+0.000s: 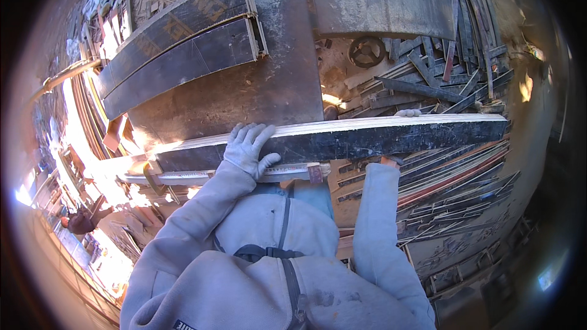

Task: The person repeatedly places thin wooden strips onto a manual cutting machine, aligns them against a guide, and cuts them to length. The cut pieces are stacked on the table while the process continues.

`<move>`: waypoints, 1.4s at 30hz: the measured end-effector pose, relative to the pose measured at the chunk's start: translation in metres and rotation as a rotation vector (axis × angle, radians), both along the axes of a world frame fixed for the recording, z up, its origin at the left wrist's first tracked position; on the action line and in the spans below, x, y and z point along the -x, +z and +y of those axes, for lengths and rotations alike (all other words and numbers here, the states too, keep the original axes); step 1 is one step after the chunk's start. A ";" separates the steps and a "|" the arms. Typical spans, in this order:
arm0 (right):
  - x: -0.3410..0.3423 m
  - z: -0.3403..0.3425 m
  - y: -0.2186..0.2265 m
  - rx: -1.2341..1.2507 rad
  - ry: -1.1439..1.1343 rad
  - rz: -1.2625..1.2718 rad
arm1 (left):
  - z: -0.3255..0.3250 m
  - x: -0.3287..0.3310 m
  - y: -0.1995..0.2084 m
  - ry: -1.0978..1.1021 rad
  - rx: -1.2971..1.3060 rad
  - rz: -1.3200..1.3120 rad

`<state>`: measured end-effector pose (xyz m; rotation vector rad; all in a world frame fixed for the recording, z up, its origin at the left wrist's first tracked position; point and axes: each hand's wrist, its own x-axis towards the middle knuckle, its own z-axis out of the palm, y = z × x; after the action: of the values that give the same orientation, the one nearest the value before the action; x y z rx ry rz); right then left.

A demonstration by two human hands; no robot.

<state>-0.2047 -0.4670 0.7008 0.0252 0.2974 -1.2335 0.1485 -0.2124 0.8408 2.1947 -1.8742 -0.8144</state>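
A bundle of long plywood strips (367, 140) lies across in front of me, with a dark face toward me and pale layered edges on top. My left hand (247, 150), in a light work glove, lies on the bundle left of its middle. Its fingers are spread over the top edge and its thumb rests against the dark face. My right hand (408, 112) reaches under the right part of the bundle; only gloved fingertips show, curled over the far edge. The rest of that hand is hidden behind the strips.
Beyond the bundle is a dark worktable (281, 79) carrying two stacks of dark boards (183, 55). A pale rail (287, 172) runs just nearer than the bundle. Scrap strips (428, 79) and a handwheel (366, 52) lie at right; more strips (452, 177) cover the ground nearer me.
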 end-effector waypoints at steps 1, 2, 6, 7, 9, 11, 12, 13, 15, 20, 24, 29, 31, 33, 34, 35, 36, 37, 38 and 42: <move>0.000 0.000 0.002 -0.012 -0.005 0.017 | -0.002 0.003 -0.001 0.054 0.003 0.008; 0.000 0.000 0.004 -0.028 -0.018 0.038 | -0.006 0.004 -0.006 0.065 0.003 0.010; 0.017 0.000 0.020 -0.145 -0.067 0.204 | -0.002 0.000 -0.009 0.051 -0.006 -0.007; 0.024 -0.003 0.024 -0.185 -0.081 0.275 | -0.001 -0.001 -0.007 0.076 0.013 0.007; 0.042 -0.016 0.036 -0.301 -0.080 0.505 | -0.001 -0.002 -0.001 0.074 0.015 0.034; 0.062 -0.042 0.042 -0.437 -0.064 0.864 | -0.002 -0.002 0.003 0.150 -0.059 0.060; 0.074 -0.059 0.044 -0.444 -0.083 1.133 | -0.004 -0.002 0.002 0.155 -0.025 0.093; 0.089 -0.080 0.048 -0.541 -0.136 1.506 | -0.005 -0.002 0.000 0.157 -0.065 0.101; 0.123 -0.128 0.062 -0.606 -0.183 2.104 | -0.007 -0.002 -0.005 0.134 -0.027 0.079; 0.194 -0.251 0.109 -0.141 0.024 2.952 | 0.000 -0.004 -0.017 0.089 0.035 0.019; 0.252 -0.324 0.108 -0.123 0.337 2.985 | 0.003 -0.004 -0.020 0.086 -0.011 0.017; 0.324 -0.386 0.070 -0.072 0.755 2.567 | -0.001 -0.006 -0.012 0.082 -0.050 0.042; 0.341 -0.390 0.064 -0.233 0.623 2.325 | -0.002 -0.008 -0.010 0.082 -0.070 0.034; 0.348 -0.394 0.066 -0.254 0.594 2.314 | -0.002 -0.008 -0.012 0.066 -0.060 0.013; 0.348 -0.396 0.068 -0.307 0.550 2.384 | -0.001 -0.007 -0.013 0.068 -0.056 0.000; 0.347 -0.396 0.066 -0.191 0.617 2.365 | 0.000 -0.006 -0.016 0.070 -0.034 -0.023; 0.345 -0.398 0.067 -0.174 0.638 2.393 | 0.001 -0.004 -0.017 0.078 -0.018 -0.040; 0.341 -0.398 0.065 -0.231 0.577 2.457 | 0.001 -0.001 -0.019 0.082 0.019 -0.066; 0.338 -0.397 0.064 -0.145 0.601 2.402 | 0.003 0.002 -0.019 0.074 -0.001 -0.100; 0.311 -0.353 0.062 -0.168 0.250 2.143 | 0.005 0.009 -0.019 0.101 0.006 -0.174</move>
<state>-0.5162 -0.8198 0.7632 -1.2048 2.1350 -0.4987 0.1391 -0.2075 0.8219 2.4033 -1.8178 -0.6174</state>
